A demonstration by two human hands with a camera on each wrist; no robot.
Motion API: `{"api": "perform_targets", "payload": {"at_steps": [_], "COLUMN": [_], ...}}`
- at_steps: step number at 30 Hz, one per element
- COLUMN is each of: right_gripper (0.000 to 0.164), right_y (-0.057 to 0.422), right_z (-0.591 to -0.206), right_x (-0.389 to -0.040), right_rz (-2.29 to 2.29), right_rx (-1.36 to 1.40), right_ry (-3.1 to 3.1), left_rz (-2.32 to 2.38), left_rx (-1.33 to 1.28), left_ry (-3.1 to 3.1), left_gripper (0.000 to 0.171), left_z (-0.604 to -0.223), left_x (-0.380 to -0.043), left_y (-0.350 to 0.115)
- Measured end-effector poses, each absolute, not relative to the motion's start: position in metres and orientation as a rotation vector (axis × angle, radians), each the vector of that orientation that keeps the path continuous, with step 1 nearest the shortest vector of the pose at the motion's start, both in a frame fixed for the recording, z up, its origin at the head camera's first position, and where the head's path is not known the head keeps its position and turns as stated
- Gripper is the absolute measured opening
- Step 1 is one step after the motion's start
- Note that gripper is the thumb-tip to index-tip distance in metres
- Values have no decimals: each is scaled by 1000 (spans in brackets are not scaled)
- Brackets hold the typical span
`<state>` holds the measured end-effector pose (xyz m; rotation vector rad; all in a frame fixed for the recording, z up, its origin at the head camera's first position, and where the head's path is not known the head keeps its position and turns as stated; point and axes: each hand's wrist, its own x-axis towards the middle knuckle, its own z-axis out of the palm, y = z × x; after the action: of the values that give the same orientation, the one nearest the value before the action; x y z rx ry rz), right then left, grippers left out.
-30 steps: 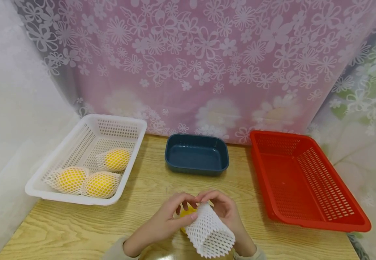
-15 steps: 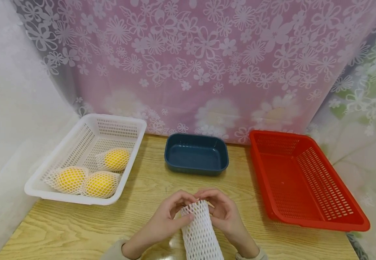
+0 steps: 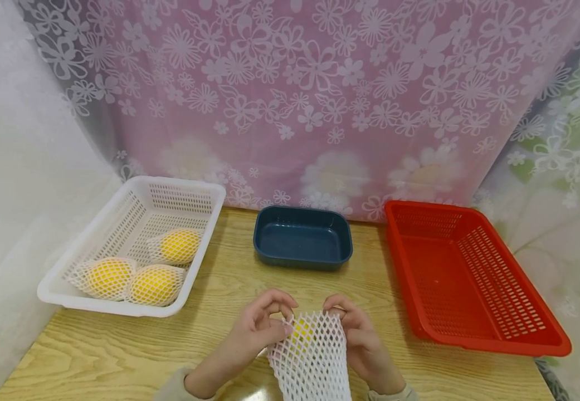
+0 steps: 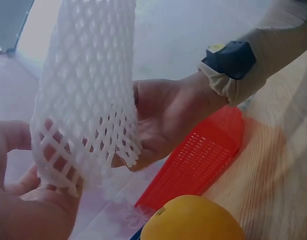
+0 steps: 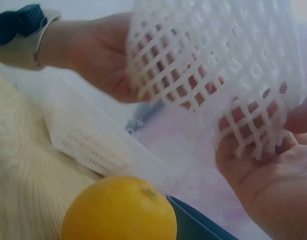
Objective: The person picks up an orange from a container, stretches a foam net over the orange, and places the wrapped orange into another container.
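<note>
A white foam fruit net [image 3: 315, 359] hangs between my hands, its serrated open end spread wide. My left hand [image 3: 257, 331] pinches one side of that end, thumb on the outer face. On the other side my right hand [image 3: 362, 340] grips the rim with curled fingers, as the right wrist view also shows. Below the net sits a bare orange [image 5: 121, 210], its stem mark facing up; from the head it shows only as yellow through the mesh [image 3: 302, 334]. In the left wrist view the orange [image 4: 191, 220] stands apart from the net.
At left, a white basket [image 3: 214, 214] holds 3 yellow fruits [image 3: 156, 284] in foam nets. A dark blue tray [image 3: 302, 245] stands at the back centre. The red basket [image 3: 450, 278] is at right on the wooden table [image 3: 104, 356], before a floral curtain [image 3: 315, 100].
The net has turned so its near end points down toward me. My hands have moved apart, widening its far end, and the yellow fruit now shows through the mesh.
</note>
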<state>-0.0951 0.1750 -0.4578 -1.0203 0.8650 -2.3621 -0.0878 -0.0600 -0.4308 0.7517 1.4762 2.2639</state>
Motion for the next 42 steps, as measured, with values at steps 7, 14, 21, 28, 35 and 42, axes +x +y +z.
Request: {"api": "perform_targets", "payload": {"at_steps": [7, 14, 21, 28, 35, 42], "right_gripper": [63, 60, 43, 31, 35, 30], "right_y": [176, 175, 173, 171, 173, 168], "right_z": [-451, -448, -442, -445, -448, -457], "right_x": [-96, -95, -91, -88, -89, -93], "right_rz": [-2412, -2373, -2216, -2039, -2156, -2244], "right_rx": [-1000, -954, -727, -629, -562, -241], "right_ry": [828, 859, 1245, 1449, 1267, 1279], "left_rz": [1936, 1890, 2052, 2157, 2134, 2164], "left_rx": [745, 761, 654, 574, 292, 124], "left_ry": [1307, 1351, 1261, 1153, 1277, 1245], "left_gripper": [32, 41, 27, 30, 31, 28], "left_z": [-434, -434, -434, -439, -442, -460], "left_x": [-83, -84, -91, -97, -100, -103], "left_y": [-56, -59, -66, -69, -67, -66]}}
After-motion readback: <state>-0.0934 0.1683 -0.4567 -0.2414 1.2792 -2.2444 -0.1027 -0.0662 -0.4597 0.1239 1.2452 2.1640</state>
